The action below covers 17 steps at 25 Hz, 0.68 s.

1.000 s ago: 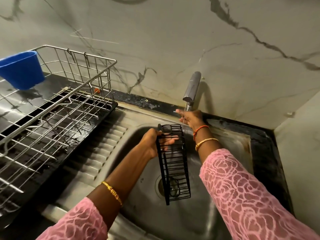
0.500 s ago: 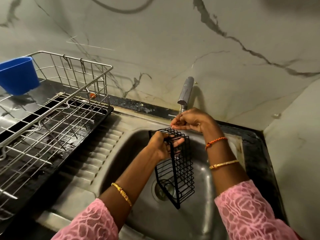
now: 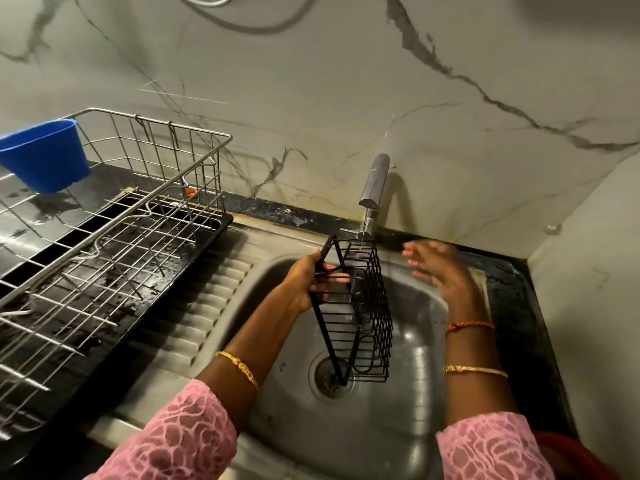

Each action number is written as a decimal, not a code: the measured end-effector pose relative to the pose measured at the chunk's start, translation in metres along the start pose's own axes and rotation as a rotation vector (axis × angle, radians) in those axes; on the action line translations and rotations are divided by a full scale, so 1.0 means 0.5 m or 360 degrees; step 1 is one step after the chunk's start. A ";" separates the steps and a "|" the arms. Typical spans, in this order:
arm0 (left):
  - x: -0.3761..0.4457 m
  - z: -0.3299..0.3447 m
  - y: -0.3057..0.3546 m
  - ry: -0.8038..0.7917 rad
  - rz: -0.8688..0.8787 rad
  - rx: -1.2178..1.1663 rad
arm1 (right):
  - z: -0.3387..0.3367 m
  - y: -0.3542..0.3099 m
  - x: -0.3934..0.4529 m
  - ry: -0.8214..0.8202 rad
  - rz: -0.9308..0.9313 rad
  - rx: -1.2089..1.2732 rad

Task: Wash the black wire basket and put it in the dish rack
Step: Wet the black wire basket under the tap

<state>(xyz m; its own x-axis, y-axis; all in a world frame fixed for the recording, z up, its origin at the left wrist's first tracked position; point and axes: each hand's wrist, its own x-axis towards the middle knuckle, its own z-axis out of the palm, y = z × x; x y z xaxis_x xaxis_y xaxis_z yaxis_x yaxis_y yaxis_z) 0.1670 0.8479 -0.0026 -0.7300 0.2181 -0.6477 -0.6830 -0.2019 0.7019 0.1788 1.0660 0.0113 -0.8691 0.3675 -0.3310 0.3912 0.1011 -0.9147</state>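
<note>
The black wire basket [image 3: 367,313] hangs upright over the steel sink [image 3: 408,424], its top end under the tap [image 3: 373,188]. A thin stream of water falls into it. My left hand [image 3: 308,282] grips the basket's upper left side, fingers curled through the wires. To the right of the basket, my right hand [image 3: 440,268] is blurred, wet, fingers spread, and holds nothing. The metal dish rack [image 3: 114,237] stands on a black tray at the left.
A blue plastic cup [image 3: 45,155] hangs on the rack's far left rim. The ribbed draining board [image 3: 194,306] lies between rack and sink bowl. The drain [image 3: 329,375] sits below the basket. A marble wall rises behind; a side wall closes the right.
My right hand has let go of the basket's top and moved right, away from the tap. The basket has tilted more upright under the water stream, still in my left hand.
</note>
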 end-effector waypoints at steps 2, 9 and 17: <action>0.000 -0.016 0.008 -0.0072 0.0035 0.0168 | -0.010 0.057 0.005 0.0012 0.0116 -0.0044; 0.011 -0.022 0.017 -0.0455 0.0121 0.0643 | -0.008 0.152 -0.022 -0.0388 0.0334 0.0209; 0.031 0.000 0.038 -0.0493 0.0211 0.0831 | -0.010 0.163 -0.020 -0.0354 0.0234 0.0323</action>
<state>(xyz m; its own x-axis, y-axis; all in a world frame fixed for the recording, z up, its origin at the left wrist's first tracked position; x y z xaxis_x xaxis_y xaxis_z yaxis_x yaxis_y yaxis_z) 0.1426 0.8476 0.0008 -0.7142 0.5060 -0.4836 -0.4286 0.2301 0.8737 0.2208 1.0752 -0.0589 -0.8613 0.1514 -0.4850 0.4685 -0.1326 -0.8735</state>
